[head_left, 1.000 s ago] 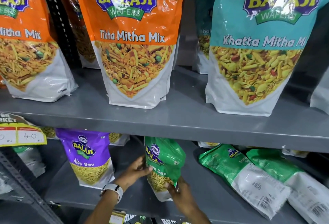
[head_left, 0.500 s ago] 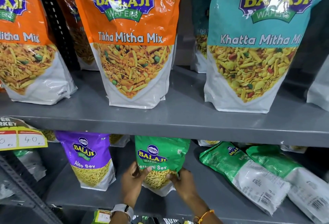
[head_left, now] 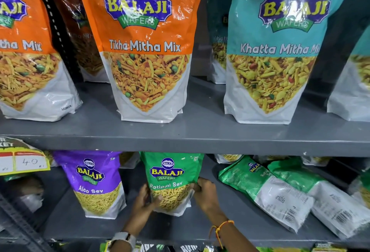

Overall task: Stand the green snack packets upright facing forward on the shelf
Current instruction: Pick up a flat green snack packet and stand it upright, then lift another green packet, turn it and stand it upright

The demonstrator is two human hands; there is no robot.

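One green packet (head_left: 172, 179) stands upright on the lower shelf (head_left: 200, 229), front facing forward: a blue and yellow "Balaji Wafers" logo on top, "Ratlami Sev" in white below, then a picture of thin yellow sev above a white base. Its lower sides are gripped by both hands, left (head_left: 145, 199) and right (head_left: 206, 191).

To its right, two more green packets lie flat on the same shelf, backs up (white panels with barcodes showing), tops pointing toward the back left. The nearer one (head_left: 264, 193) shows a small logo at its green end; the second (head_left: 320, 199) lies just beside it, edges touching or overlapping.
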